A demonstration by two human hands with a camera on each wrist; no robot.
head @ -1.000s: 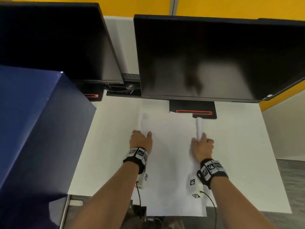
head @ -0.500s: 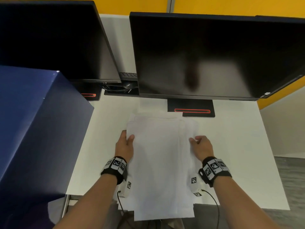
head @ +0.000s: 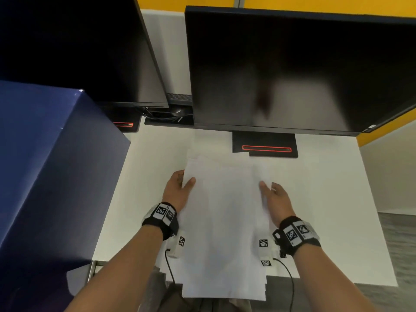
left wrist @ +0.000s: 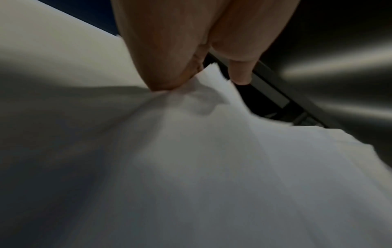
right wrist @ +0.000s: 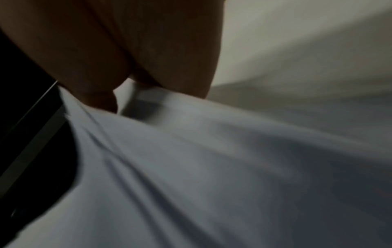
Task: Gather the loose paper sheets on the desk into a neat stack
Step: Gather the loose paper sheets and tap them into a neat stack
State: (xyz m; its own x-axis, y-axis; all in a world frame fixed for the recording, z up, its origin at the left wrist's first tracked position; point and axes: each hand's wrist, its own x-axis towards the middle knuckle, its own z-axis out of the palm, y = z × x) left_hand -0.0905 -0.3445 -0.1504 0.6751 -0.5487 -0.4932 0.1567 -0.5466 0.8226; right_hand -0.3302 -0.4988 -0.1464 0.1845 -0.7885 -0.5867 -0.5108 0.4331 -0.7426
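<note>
Several white paper sheets [head: 225, 221] form a loose, slightly fanned pile on the white desk [head: 326, 199], with the near end hanging over the front edge. My left hand [head: 180, 188] pinches the pile's left edge, thumb on top and fingers underneath. At the right edge my right hand [head: 275, 197] holds it the same way. In the left wrist view the left hand [left wrist: 191, 67] bears on rumpled paper [left wrist: 212, 167]. The right wrist view shows the right hand [right wrist: 127, 83] gripping creased paper [right wrist: 212, 167].
Two dark monitors stand at the back, the right monitor [head: 281, 70] just beyond the pile, its stand base [head: 265, 145] touching the sheets' far edge, and a left monitor [head: 74, 52]. A tall blue box [head: 51, 176] borders the desk's left side.
The rolled-up side edges of the sheets have flattened. Both hands shifted outward and toward me, and the pile slid nearer, now overhanging the front edge.
</note>
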